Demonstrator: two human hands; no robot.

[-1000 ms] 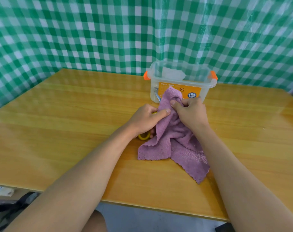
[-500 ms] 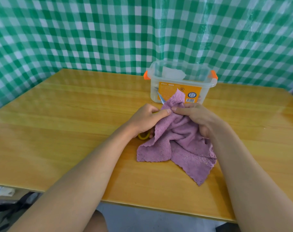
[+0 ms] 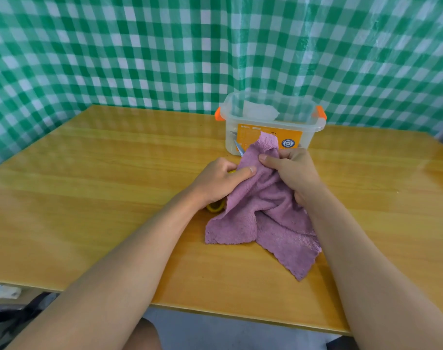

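A wooden table (image 3: 109, 188) fills the view, and a clear plastic box (image 3: 310, 136) with orange latches and an orange label stands near its 12 o'clock edge. A green-and-white checked sheet (image 3: 139, 51) hangs behind, from 9 round to 3 o'clock.

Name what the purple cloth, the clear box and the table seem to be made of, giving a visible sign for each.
The purple cloth looks like soft microfibre textile: fuzzy nap, limp folds. The clear box looks like translucent plastic: its contents show through. The table is glossy wood or wood-look laminate: grain lines, reflections.
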